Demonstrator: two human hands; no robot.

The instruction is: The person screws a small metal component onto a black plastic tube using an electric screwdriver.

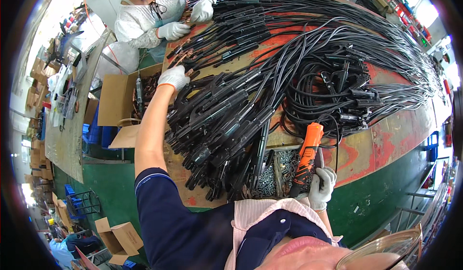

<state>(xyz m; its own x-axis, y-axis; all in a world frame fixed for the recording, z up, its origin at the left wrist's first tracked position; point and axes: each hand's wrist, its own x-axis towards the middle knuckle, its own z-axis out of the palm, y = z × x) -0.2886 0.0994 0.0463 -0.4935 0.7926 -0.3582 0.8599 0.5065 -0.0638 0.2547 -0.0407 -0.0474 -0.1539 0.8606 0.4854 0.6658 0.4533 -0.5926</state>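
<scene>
My left hand (174, 78), in a white glove, reaches to the table's left edge. Its fingers are closed beside copper-coloured cable ends (193, 73); what they grip is hidden. Just below it lies a big heap of black clamp-like holders (217, 111) on black cables. My right hand (322, 188), also gloved, is at the near edge with curled fingers; whatever is in them I cannot make out. Next to it an orange and black power screwdriver (309, 147) leans over a tray of metal screws (275, 176).
Across the table, a person's gloved hands (174, 30) work at more cable ends. Long cables (347, 29) sweep to the right, with a coiled bundle of black clamps (337, 84) in the middle. An open cardboard box (113, 99) with copper-coloured pieces stands at the left edge.
</scene>
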